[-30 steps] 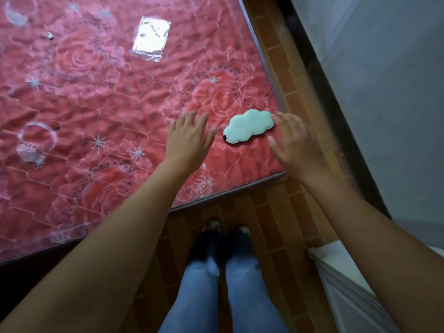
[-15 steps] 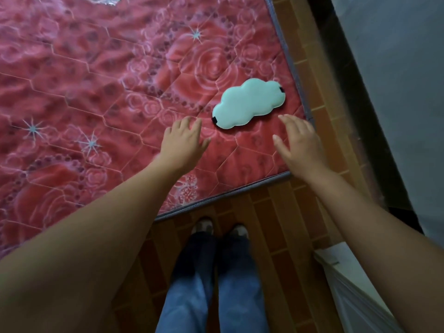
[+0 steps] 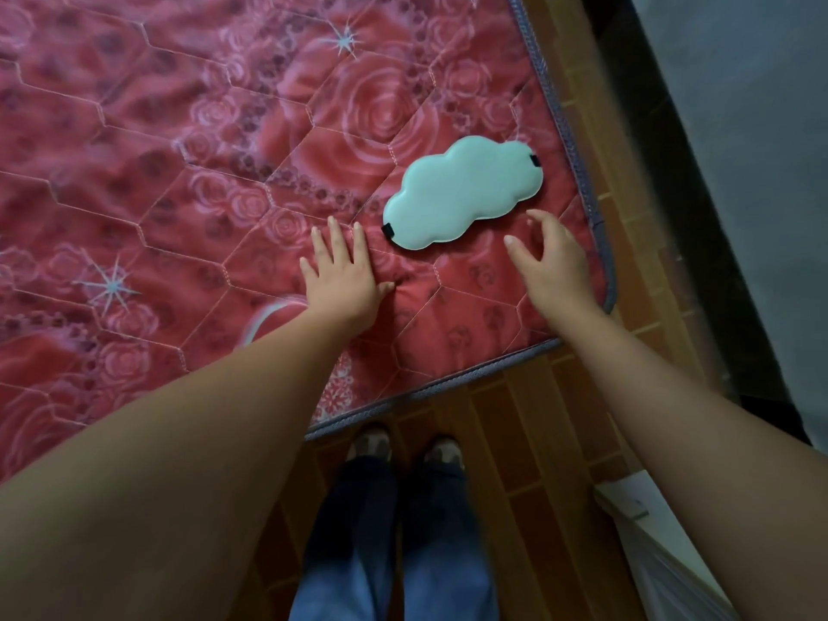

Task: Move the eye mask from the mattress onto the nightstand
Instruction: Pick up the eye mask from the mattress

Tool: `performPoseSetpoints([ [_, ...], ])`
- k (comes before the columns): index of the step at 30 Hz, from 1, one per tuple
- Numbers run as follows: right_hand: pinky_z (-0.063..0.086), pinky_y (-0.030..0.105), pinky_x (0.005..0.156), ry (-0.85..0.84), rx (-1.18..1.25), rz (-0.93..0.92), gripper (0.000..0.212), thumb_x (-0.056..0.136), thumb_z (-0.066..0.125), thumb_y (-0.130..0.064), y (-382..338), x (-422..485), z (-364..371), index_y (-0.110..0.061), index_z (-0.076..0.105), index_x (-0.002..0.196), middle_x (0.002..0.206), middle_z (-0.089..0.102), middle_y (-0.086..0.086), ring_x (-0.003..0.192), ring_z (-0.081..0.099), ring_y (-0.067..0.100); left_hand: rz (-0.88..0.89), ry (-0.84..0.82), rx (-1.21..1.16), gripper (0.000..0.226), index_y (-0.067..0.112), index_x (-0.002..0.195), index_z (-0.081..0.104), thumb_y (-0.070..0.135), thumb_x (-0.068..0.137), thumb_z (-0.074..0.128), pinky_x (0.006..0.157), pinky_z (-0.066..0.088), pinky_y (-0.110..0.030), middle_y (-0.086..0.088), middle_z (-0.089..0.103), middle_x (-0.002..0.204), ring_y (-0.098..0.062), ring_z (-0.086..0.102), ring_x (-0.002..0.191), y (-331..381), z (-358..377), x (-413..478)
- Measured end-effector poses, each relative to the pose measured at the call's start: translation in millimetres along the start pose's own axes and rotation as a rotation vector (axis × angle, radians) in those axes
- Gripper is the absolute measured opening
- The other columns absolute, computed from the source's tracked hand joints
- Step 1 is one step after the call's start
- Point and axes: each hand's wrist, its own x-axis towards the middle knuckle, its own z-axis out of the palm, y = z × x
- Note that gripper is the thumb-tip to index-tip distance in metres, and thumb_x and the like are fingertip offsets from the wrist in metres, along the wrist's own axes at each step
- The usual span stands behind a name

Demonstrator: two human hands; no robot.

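step: reach for grasp | cloud-shaped eye mask flat on mattress, right of centre | right hand spread, just below it, empty | left hand flat, fingers spread | advice: pinch the near edge, lift clear toward nightstand at lower right

Brown brick-patterned floor and blue jeans

Two legs in blue jeans are standing on the floor beside the bed, light-toed shoes peeking out; a grey wall is running along the right.
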Motion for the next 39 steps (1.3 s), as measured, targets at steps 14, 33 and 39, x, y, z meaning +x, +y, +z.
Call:
performPoseSetpoints([
  [14, 0.041, 0.037, 0.101, 0.282, 0.375, 0.388, 0.081, 0.07, 0.073, -0.022, -28.0, 72.6, 21.8, -0.012, 0.029, 0.137, 0.13, 0.053, 0.009, 0.117, 0.052, 0.024, -0.005, -0.009, -0.045, 0.086, 0.014, 0.144, -0.009, 0.045, 0.087, 0.049, 0.117, 0.004, -0.05, -0.019, -0.017, 0.155, -0.039, -0.016, 0.141, -3.2, 5.5, 8.5],
  [33, 0.048, 0.027, 0.064, 0.157, 0.845, 0.425, 0.019, 0.076, 0.051, -0.001, -35.0, 46.6, -8.4, -0.017, 0.054, 0.087, 0.083, 0.059, 0.001, 0.074, 0.058, 0.015, -0.02, -0.009, -0.089, 0.081, 0.019, 0.145, 0.0, 0.039, 0.087, 0.053, 0.117, 0.009, -0.049, -0.013, -0.011, 0.157, -0.033, -0.01, 0.144, -2.5, -9.9, 1.2],
  [39, 0.057, 0.031, 0.065, 0.066, 0.945, 0.345, 0.025, 0.079, 0.048, 0.007, -79.0, 6.3, -55.6, -0.012, 0.057, 0.093, 0.084, 0.063, 0.002, 0.075, 0.063, 0.014, -0.073, -0.035, -0.326, 0.065, 0.017, 0.144, 0.017, 0.029, 0.09, 0.05, 0.116, 0.02, -0.053, -0.014, 0.014, 0.156, -0.032, 0.018, 0.142, -3.3, -76.1, -31.4],
])
